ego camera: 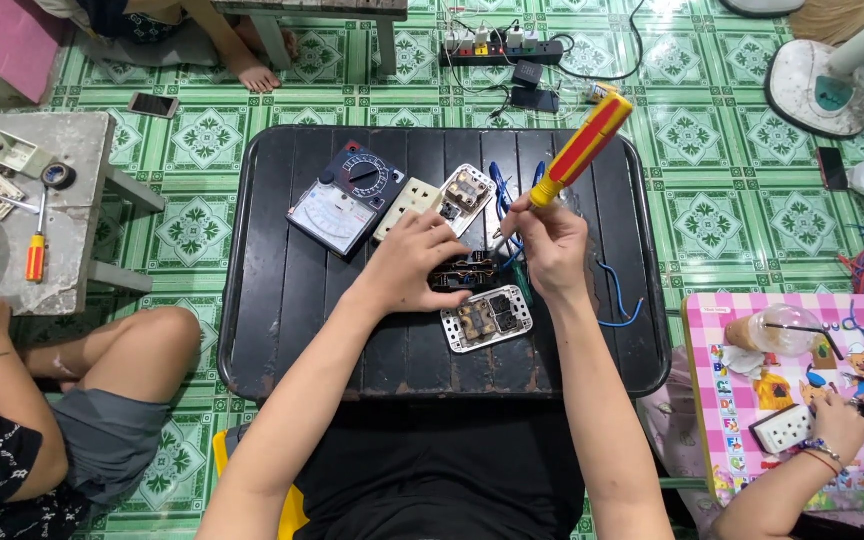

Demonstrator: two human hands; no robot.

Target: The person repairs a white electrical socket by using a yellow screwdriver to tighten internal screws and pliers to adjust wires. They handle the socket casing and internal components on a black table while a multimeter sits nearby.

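L hand (410, 262) fingers gripping switch module (463, 271), R hand (550, 245) fingers closed on red-yellow screwdriver (584, 148), over black tray (282, 300)

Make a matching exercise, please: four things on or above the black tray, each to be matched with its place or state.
Things:
1. red-and-yellow plastic screwdriver
2. dark grey analogue multimeter
3. silver metal switch frame
4. dark socket module

Places or states:
A. lying flat on the tray, nearest the person
B. held upright in the right hand
C. under the left hand
D. resting on the tray's far left part

Pairs: 1-B, 2-D, 3-A, 4-C
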